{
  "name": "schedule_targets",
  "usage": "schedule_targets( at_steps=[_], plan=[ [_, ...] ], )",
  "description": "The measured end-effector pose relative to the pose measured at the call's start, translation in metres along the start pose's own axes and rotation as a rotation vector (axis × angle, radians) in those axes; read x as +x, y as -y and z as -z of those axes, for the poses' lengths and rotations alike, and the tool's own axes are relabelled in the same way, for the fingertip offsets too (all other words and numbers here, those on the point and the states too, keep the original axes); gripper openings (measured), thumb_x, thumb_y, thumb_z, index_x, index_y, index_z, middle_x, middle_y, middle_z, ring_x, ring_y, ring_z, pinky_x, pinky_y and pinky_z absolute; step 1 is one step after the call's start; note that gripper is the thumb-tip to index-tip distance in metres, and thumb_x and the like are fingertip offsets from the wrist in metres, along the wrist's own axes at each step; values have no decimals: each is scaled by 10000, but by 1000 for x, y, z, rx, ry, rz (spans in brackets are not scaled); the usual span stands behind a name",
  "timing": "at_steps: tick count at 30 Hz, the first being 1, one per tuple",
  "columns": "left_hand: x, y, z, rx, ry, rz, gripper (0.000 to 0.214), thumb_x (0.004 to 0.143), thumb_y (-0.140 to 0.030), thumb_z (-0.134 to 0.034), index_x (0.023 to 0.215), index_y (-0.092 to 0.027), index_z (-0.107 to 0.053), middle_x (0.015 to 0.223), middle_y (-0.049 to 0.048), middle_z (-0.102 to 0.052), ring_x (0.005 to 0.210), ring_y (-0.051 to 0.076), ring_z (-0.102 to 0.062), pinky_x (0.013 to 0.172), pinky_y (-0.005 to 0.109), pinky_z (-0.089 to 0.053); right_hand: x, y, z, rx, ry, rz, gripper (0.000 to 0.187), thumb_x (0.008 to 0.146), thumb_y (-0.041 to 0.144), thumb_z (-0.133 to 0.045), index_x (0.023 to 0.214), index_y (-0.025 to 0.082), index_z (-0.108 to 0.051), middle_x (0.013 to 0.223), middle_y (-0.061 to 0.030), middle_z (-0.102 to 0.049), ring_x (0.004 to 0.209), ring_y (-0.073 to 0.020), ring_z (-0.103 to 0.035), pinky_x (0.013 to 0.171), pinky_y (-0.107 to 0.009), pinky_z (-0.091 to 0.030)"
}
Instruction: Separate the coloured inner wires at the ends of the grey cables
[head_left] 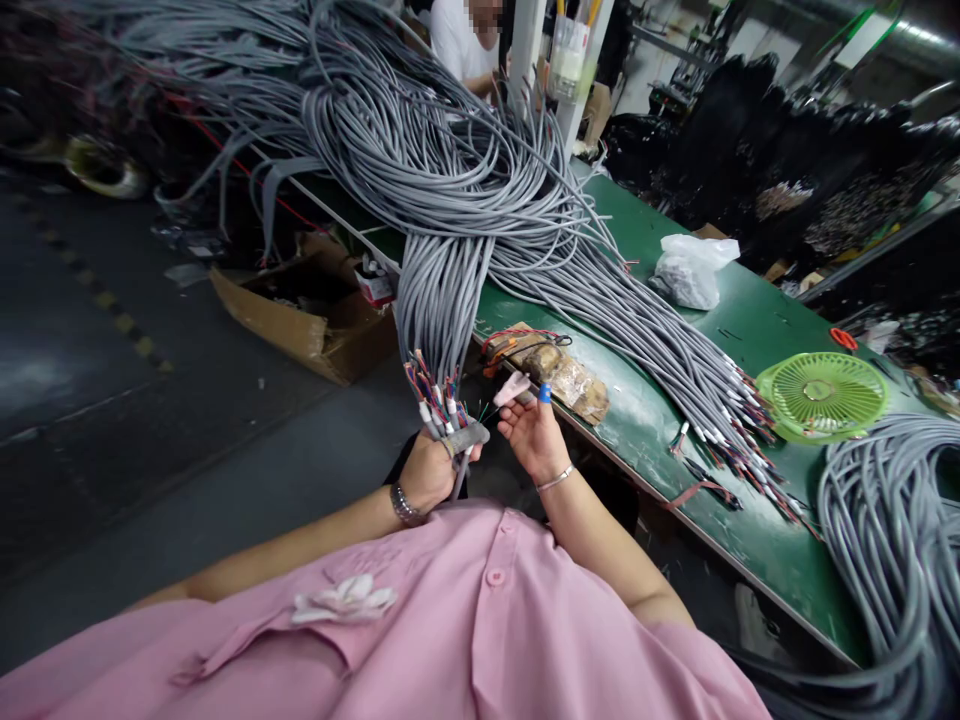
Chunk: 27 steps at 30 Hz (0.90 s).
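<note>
My left hand (pixel 429 468) is closed around the end of a grey cable (pixel 466 440) whose thin coloured wires fan out from its tip. My right hand (pixel 531 432) is pinched on those fine wire ends, with taped fingertips and a blue cap on one finger. Just above my hands hangs a thick bundle of grey cables (pixel 439 290) with stripped coloured ends, dropping off the edge of the green table (pixel 750 330).
More grey cables (pixel 645 330) lie spread across the table, and a coil (pixel 892 540) sits at the right. A green fan cover (pixel 823 395), a white plastic bag (pixel 690 268) and brown scraps (pixel 559 372) rest there. A cardboard box (pixel 307 305) stands on the floor. Another person (pixel 465 40) works behind.
</note>
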<state>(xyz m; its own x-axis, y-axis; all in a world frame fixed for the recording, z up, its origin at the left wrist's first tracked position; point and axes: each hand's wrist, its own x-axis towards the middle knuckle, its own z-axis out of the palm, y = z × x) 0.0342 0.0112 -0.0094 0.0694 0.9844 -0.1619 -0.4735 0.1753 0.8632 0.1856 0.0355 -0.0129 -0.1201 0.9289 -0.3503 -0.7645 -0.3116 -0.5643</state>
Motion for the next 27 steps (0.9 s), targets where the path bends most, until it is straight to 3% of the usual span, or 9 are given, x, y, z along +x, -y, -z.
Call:
schedule_targets(
  at_steps=[6, 12, 19, 27],
  plan=[
    [-5, 2, 7, 104, 66, 75, 179, 661, -273, -775, 739, -122, -718, 601, 41, -668, 479, 100, -527, 446, 216, -353, -14, 3, 16, -64, -19, 25, 440, 886, 582, -488, 882, 176, -659, 835, -35, -673, 661, -106, -592, 598, -219, -500],
    [-4, 4, 11, -2, 154, 112, 306, 672, -212, -775, 957, -111, -728, 828, 97, -724, 607, 108, -600, 442, 174, -345, -29, 12, 36, -161, 10, 117, 392, 861, 537, -561, 967, 183, -689, 847, -30, -650, 684, -100, -579, 612, -209, -498],
    [-2, -13, 30, -261, 155, 151, 311, 639, -171, -725, 932, -69, -717, 818, 107, -714, 599, 130, -626, 420, 180, -388, -42, 11, 59, -281, -2, 147, 338, 850, 468, -605, 1024, 193, -697, 864, -29, -641, 681, -97, -564, 607, -210, -496],
    [-18, -28, 37, -357, 168, 147, 294, 648, -88, -659, 937, -58, -706, 844, 127, -708, 653, 154, -639, 453, 201, -436, -55, -1, 59, -443, -36, 143, 292, 811, 410, -656, 1002, 192, -693, 837, -23, -645, 636, -88, -540, 579, -215, -457]
  ],
)
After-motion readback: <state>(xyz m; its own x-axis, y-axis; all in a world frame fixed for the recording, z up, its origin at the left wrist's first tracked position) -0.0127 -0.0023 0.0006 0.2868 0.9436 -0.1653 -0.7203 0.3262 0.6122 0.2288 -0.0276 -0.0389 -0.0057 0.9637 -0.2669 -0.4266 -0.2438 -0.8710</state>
